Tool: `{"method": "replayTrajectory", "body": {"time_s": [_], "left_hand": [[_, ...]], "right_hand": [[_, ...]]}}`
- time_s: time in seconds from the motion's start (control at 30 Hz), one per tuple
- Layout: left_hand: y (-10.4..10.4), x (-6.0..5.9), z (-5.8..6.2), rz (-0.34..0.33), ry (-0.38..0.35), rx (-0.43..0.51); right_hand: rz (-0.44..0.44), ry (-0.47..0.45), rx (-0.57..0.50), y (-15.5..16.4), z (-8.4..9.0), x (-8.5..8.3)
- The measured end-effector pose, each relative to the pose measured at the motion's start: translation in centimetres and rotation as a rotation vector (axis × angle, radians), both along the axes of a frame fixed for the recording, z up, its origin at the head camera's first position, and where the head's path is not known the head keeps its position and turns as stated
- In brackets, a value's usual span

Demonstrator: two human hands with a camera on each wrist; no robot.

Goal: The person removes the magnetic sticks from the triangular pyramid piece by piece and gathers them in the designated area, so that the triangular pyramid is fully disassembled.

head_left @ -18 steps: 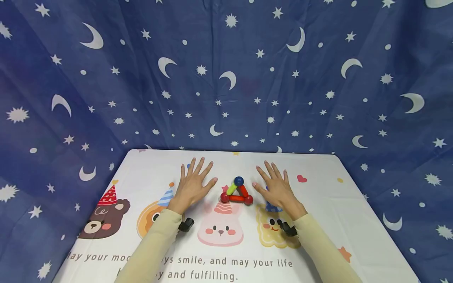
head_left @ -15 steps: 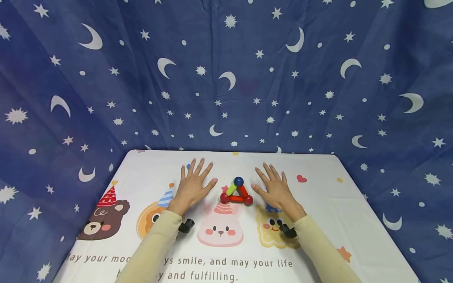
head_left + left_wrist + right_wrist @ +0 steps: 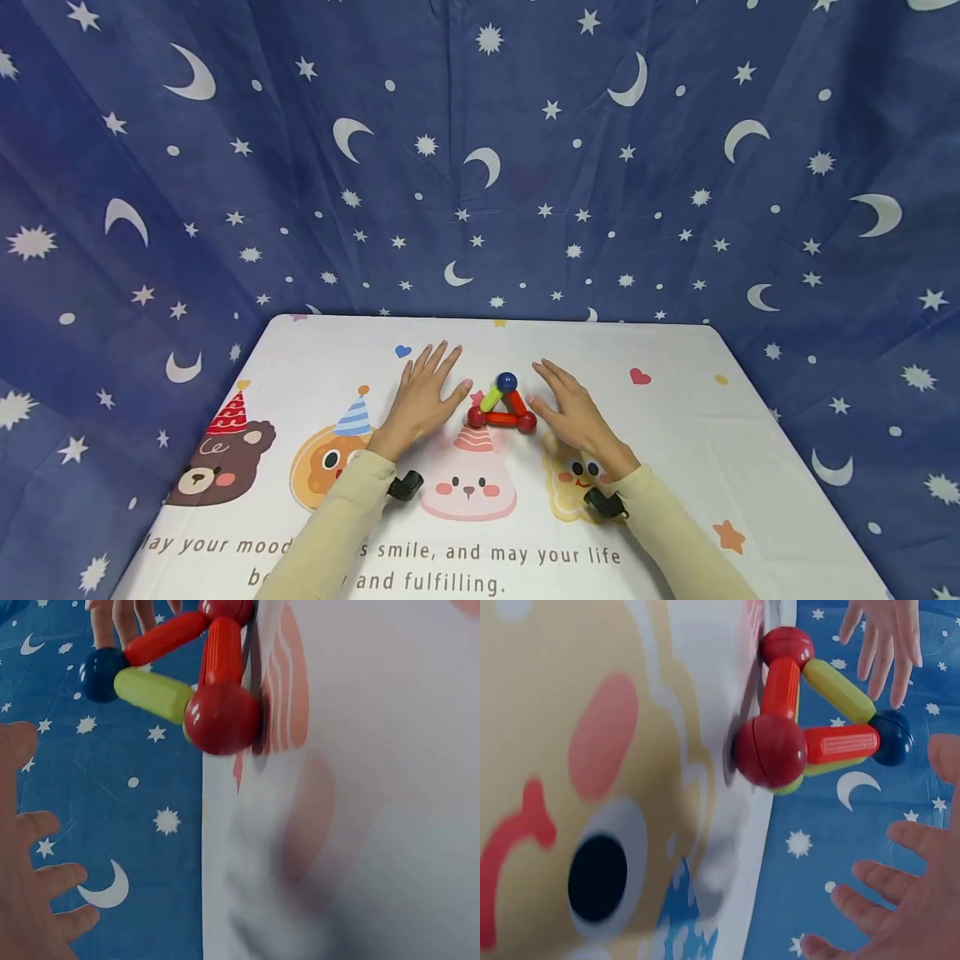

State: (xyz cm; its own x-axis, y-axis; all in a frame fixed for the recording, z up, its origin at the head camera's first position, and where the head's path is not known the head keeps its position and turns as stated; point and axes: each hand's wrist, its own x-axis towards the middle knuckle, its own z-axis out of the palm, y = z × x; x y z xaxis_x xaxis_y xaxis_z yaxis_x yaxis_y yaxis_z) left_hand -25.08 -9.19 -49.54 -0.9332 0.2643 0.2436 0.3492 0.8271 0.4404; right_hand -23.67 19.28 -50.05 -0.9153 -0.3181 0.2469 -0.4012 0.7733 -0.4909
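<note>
A small pyramid of magnetic rods and balls (image 3: pixel 502 420) stands on the table between my two hands. Its blue ball (image 3: pixel 103 675) is at the top, and red balls (image 3: pixel 771 751) sit at the base corners. Red rods (image 3: pixel 843 743) and yellow-green rods (image 3: pixel 154 693) join them. My left hand (image 3: pixel 422 402) is just left of the pyramid, fingers extended and holding nothing. On the other side, my right hand (image 3: pixel 576 412) has its fingers straight, with its thumb near the right red ball. Both wrist views show a gap between palm and pyramid.
A white cloth with cartoon animals and lettering covers the table (image 3: pixel 675 500). Behind and at the sides hangs a blue curtain (image 3: pixel 525 167) with moons and stars. Black wrist cameras (image 3: pixel 406 485) sit under both wrists.
Both hands have moved inward toward the pyramid, the left one rightward and the right one leftward. Their fingers have drawn closer together and the palms have turned inward. The pyramid has stayed put.
</note>
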Motion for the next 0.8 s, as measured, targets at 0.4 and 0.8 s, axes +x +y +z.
{"method": "replayTrajectory", "body": {"time_s": [0.4, 0.8], "left_hand": [[1.7, -0.1, -1.0, -0.052, 0.017, 0.161], [3.2, 0.1, -1.6, -0.093, -0.049, 0.319]], "right_hand": [[-0.008, -0.052, -0.165, -1.1, -0.5, 0.4], [-0.049, -0.119, -0.267, -2.2, -1.0, 0.3]]}}
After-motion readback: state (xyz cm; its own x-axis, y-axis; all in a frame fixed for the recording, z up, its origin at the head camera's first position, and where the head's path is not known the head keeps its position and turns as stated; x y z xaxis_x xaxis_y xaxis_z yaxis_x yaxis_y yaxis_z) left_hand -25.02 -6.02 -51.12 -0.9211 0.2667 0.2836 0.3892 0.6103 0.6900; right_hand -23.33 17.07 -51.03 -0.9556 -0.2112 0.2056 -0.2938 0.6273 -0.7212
